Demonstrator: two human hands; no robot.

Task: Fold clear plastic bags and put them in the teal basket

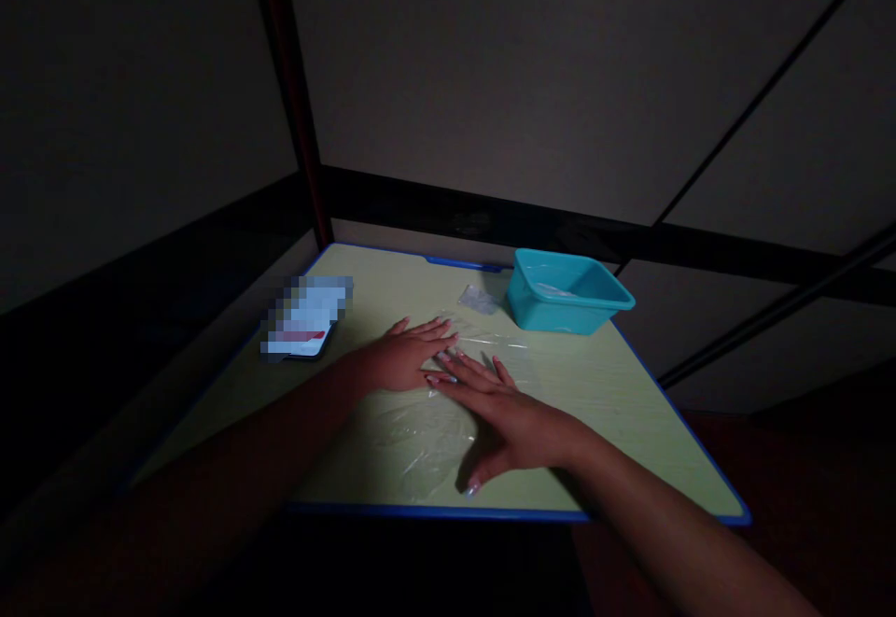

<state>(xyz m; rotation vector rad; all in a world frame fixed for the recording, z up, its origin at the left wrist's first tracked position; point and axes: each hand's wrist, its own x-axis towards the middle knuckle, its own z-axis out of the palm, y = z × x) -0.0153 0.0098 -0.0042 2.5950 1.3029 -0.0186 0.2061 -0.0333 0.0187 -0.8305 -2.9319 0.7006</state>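
Note:
A clear plastic bag or sheet [427, 440], thin and creased, lies spread over the middle of the pale table. My left hand [406, 358] rests flat on its upper part with the fingers stretched out. Close beside it, my right hand [508, 416] is spread over the plastic, thumb apart toward the near edge. The fingertips of both hands meet or overlap near the plastic's middle. Neither hand grips anything that I can see. Part of the plastic is hidden under the hands.
A turquoise plastic basin [570, 295] with something clear inside stands at the back right. Beside it lies a small folded clear packet [480, 300]. A phone [304, 318], its screen blurred out, is at the left. The table [630, 449] has a blue rim; walls rise behind it.

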